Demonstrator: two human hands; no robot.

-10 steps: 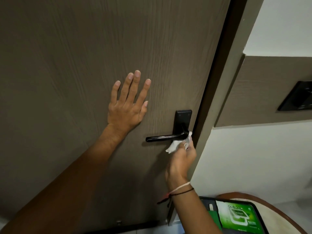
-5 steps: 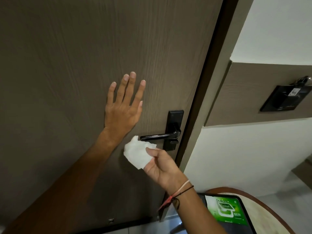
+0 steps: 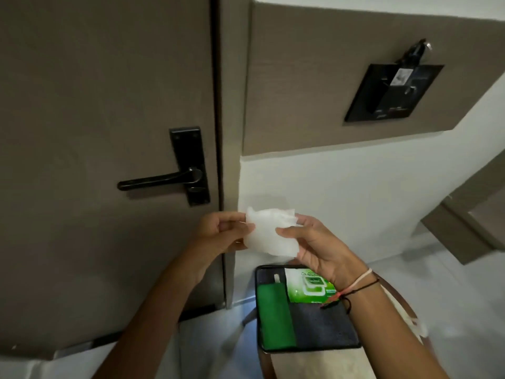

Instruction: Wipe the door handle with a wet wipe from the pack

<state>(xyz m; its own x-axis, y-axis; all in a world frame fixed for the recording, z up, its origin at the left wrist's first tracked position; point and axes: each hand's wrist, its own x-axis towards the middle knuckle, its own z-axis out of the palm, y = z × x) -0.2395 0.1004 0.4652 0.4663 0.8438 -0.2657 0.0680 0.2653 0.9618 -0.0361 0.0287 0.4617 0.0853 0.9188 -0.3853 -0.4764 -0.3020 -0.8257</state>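
Black metal lever door handle (image 3: 161, 179) on brown door, long axis roughly level, free end pointing away from door edge; crumpled white wet wipe (image 3: 269, 232) pinched between left hand (image 3: 218, 233) and right hand (image 3: 314, 246), below-right of handle, not touching it; wiping likely done or pausing.

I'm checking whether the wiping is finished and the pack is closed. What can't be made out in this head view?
- Wipe pack: partly behind the right hand; lid state unclear.
- Door handle: dim and black; cleanliness can't be judged.
- Wet wipe: any dirt too faint; edges covered by left hand fingers.
- Wall panel: label too small.
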